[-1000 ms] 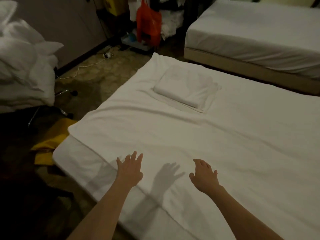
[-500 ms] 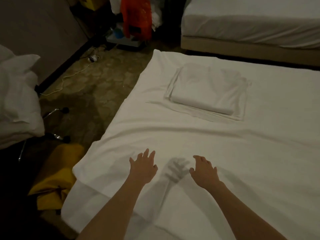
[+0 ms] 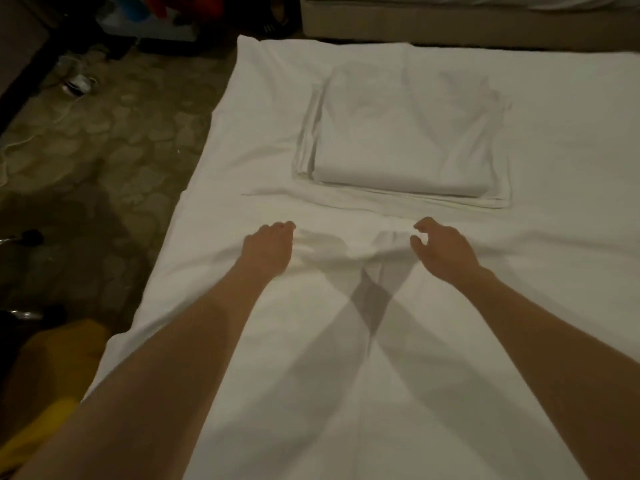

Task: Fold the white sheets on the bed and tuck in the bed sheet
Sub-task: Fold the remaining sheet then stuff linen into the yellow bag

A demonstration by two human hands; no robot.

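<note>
On the far left, the patterned brown carpet floor [image 3: 104,161] runs alongside the bed, with a crumpled yellow cloth [image 3: 52,375] lying near you at its edge. The loose white bed sheet [image 3: 346,393] covers the mattress and hangs untucked over that left side.

Your left hand [image 3: 268,245] rests on the sheet with its fingers curled down into a small ridge of fabric; whether they actually pinch it you cannot tell. Your right hand [image 3: 441,249] hovers at the same depth, fingers bent and apart, closed on nothing.

The folded stack of white sheets [image 3: 405,140] lies just beyond both hands, on the far side, centred a little to the right, so your right hand is slightly nearer its middle. Its long axis runs left to right, parallel to the line between your hands, near edge facing you. Judging from this, both hands need only a short reach straight forward to meet that near edge.
</note>
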